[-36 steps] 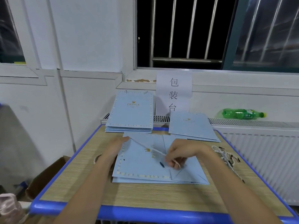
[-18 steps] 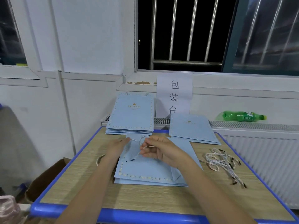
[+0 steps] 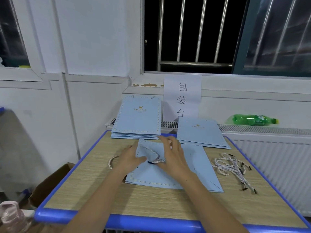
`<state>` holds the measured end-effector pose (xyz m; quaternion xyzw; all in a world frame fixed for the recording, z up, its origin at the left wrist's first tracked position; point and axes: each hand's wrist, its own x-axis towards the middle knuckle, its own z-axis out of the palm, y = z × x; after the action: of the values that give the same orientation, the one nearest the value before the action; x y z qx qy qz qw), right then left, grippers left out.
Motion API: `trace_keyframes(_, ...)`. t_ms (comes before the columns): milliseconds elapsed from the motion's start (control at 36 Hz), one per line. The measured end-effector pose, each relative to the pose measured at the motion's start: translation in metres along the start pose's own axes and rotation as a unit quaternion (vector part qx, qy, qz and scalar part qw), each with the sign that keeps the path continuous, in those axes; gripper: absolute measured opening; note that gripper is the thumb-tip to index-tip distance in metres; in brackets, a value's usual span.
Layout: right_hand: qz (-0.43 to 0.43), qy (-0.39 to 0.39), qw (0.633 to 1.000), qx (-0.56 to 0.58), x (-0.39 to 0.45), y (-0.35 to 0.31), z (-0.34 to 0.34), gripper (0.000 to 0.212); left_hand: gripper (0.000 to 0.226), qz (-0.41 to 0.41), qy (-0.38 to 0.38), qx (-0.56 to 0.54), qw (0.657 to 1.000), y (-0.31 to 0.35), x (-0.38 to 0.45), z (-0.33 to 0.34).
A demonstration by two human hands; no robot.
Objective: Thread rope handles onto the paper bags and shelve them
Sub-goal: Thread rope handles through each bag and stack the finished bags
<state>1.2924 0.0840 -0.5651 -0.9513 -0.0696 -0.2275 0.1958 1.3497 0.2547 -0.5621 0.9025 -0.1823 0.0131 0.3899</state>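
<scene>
A flat light-blue paper bag (image 3: 168, 175) lies in the middle of the table, over another bag underneath. My left hand (image 3: 129, 158) rests on the bag's left part with fingers flat, pressing it down. A white twisted rope handle (image 3: 152, 151) curves in a loop over the bag's top. Its dark-tipped end sits under the thumb of my right hand (image 3: 175, 157), which pinches it against the bag. Another rope loop (image 3: 111, 163) sticks out from the bag's left edge.
Loose rope handles (image 3: 230, 167) lie piled on the table's right side. Two stacks of blue bags stand at the back, the left stack (image 3: 138, 118) and the right stack (image 3: 200, 132). A green bottle (image 3: 254, 120) lies on the radiator. A cardboard box (image 3: 50, 184) sits low left.
My right hand carried the rope end from the bag's lower right up toward my left hand, then set it down at the bag's middle. The rope went from taut to looped.
</scene>
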Motion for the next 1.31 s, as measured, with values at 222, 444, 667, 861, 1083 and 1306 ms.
trace_keyframes(222,-0.127,-0.056,0.990,-0.033,-0.002,-0.008,0.009,0.032,0.075,-0.018,0.024,0.039,0.999,-0.003,-0.006,0.001)
trace_keyframes(444,0.002,-0.051,0.979,0.200,-0.005,-0.008,0.002,0.016,0.026,0.102,0.024,0.126,0.986,0.001,-0.009,0.011)
trace_keyframes(667,0.056,-0.025,0.958,0.281,-0.002,-0.003,0.001,0.011,0.016,0.156,-0.016,0.123,0.980,0.009,-0.010,0.012)
trace_keyframes(861,0.112,0.042,0.955,0.273,-0.001,0.002,0.001,0.028,0.010,0.160,0.002,0.118,0.980,0.007,-0.010,0.013)
trace_keyframes(1083,-0.086,-0.001,0.994,0.064,-0.009,-0.009,0.000,0.034,0.007,0.164,0.020,0.134,0.977,0.012,-0.012,0.011)
trace_keyframes(1306,-0.051,-0.045,0.989,0.133,-0.012,-0.009,-0.004,0.033,0.018,0.168,0.047,0.095,0.980,0.009,-0.012,0.008)
